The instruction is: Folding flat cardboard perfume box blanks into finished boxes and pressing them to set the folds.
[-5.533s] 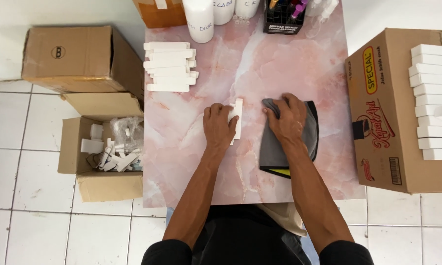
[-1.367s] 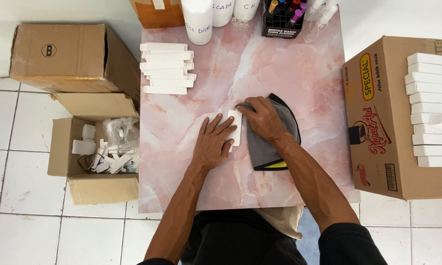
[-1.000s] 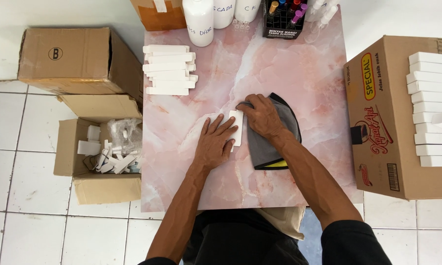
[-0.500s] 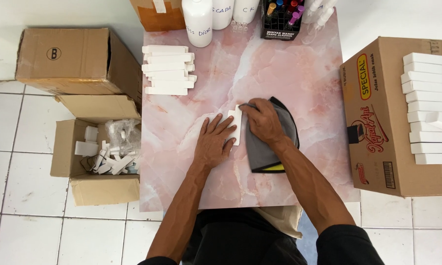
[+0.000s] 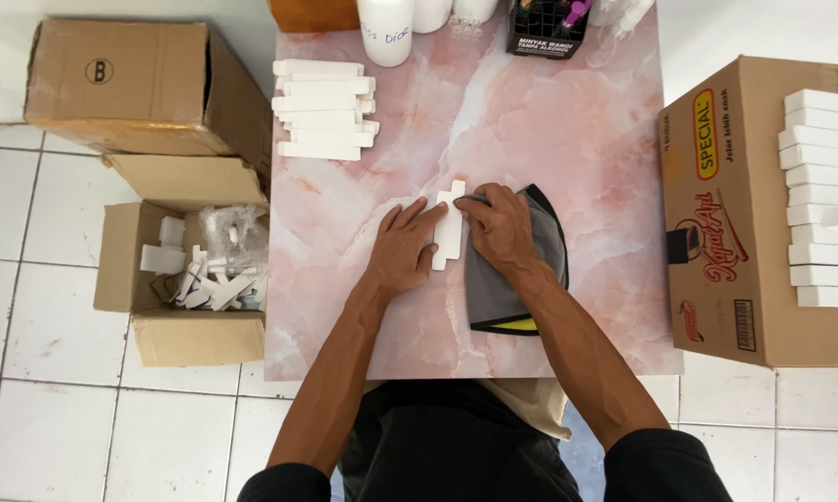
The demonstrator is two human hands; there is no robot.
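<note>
Cardboard strip [image 5: 448, 234], flat and white, lies mid-counter [image 5: 549, 139]. My left hand [image 5: 400, 253] presses it with fingers spread wide so it cannot slide. My right hand [image 5: 499, 226] holds the grey cloth [image 5: 521, 279] bunched against its edge to rub it.

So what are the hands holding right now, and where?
Left hand presses the flat white carton down on its left edge; right hand grips the grey cloth at its top.
</note>
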